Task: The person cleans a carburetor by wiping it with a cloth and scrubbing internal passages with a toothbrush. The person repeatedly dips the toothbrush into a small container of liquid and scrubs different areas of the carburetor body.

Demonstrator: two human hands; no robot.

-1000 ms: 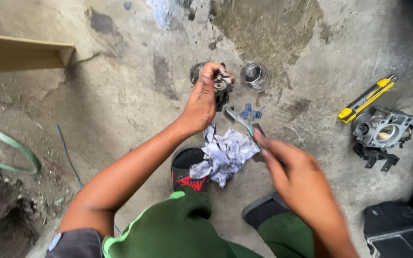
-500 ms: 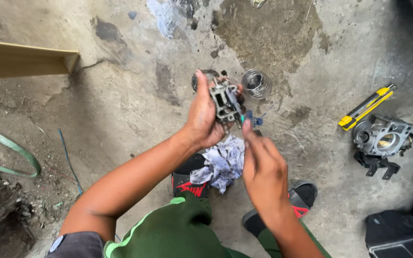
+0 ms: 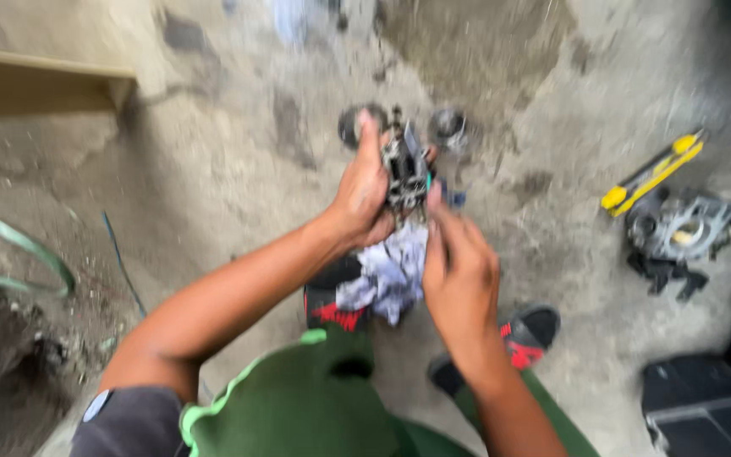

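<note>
Carburetor-looking metal part (image 3: 405, 169) sits up in our left hand (image 3: 364, 196), fingers curled tight around it, just above the crumpled rag (image 3: 387, 272). Right hand (image 3: 458, 275) is below it, fingertips pinching at its underside. Blurry, but looks like we're mid-cleaning; next needs a steady grip.

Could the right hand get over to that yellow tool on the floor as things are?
Probably yes: the right hand only touches the metal part, and bare concrete floor lies between it and the yellow tool.
</note>
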